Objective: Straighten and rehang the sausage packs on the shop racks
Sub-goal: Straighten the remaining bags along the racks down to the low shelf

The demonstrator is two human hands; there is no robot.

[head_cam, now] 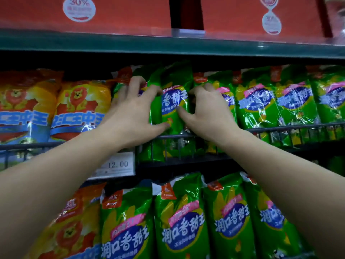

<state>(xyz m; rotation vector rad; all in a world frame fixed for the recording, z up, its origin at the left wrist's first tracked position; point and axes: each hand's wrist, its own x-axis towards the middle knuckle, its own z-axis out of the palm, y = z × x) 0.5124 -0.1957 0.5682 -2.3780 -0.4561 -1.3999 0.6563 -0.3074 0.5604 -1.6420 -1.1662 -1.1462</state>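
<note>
Straightening step: my left grip (134, 113) and right grip (207, 113) clasp green pack (174, 101) above wire rail (280, 128); next, likely square it upright.

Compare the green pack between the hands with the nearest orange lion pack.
The green pack bears a blue oval; the orange pack shows a lion. The left hand and right hand grip the green pack; neither holds the orange pack. The green pack looks squeezed narrow; the orange pack faces out full width. Both are glossy and stand behind a wire rail.
</note>
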